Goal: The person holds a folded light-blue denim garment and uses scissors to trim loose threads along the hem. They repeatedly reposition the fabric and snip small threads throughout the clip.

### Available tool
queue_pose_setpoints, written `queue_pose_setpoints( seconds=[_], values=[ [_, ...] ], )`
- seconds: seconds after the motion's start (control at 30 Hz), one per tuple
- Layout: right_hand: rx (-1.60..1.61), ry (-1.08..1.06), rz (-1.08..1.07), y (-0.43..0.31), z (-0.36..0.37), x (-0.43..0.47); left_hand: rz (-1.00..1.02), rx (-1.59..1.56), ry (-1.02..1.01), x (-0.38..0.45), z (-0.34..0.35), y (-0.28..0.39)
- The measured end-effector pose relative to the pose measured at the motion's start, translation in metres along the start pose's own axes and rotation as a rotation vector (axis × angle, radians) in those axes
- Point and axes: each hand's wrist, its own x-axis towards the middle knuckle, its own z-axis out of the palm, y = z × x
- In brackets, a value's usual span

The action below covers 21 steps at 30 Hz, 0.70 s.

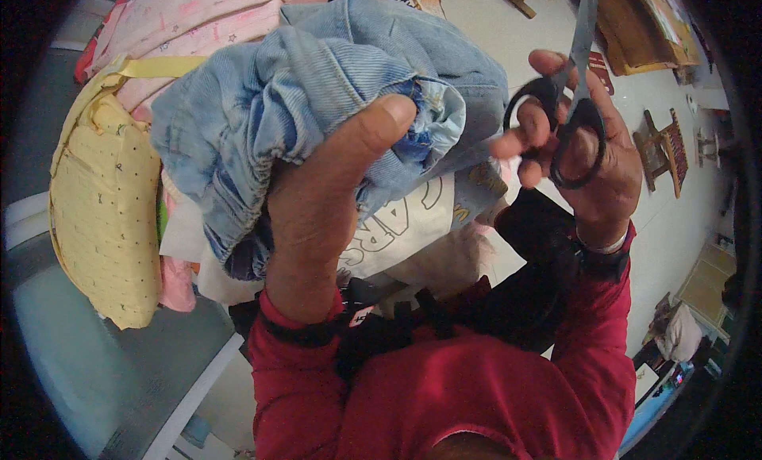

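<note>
My left hand [321,204] grips a bunched light-blue denim garment [321,85], thumb on top and the other fingers hidden beneath the cloth. Its turned edge shows darker blue denim and a pale lining beside the thumb. To the right, my right hand [601,156] holds black-handled scissors [578,97], with fingers through the handle loops and the metal blades pointing away from me. The scissors are apart from the denim. Below the garment lies white printed cloth [399,228] bearing large outlined letters.
A yellow patterned cloth item [107,204] and pink starred fabric [190,37] lie at the left and back. Wooden stools [664,150] stand on the pale tiled floor [655,222] to the right. A brown-covered table [637,31] is at the upper right.
</note>
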Motion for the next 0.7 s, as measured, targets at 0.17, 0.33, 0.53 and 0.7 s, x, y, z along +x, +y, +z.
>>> queue_pose_setpoints(
  seconds=[0.17, 0.33, 0.53, 0.7],
  values=[
    [0.078, -0.038, 0.056, 0.011, 0.0, -0.014, 0.033, 0.096, -0.068, 0.003, -0.005, -0.005],
    [0.044, -0.049, 0.236, 0.025, 0.01, -0.024, 0.024, 0.069, -0.041, 0.001, -0.007, -0.008],
    [0.004, -0.107, 0.339, 0.032, 0.01, -0.028, 0.049, 0.119, -0.044, 0.001, -0.009, -0.008],
    [-0.026, -0.108, 0.293, 0.032, 0.009, -0.026, 0.033, 0.061, -0.018, -0.002, -0.007, -0.007]
  ],
)
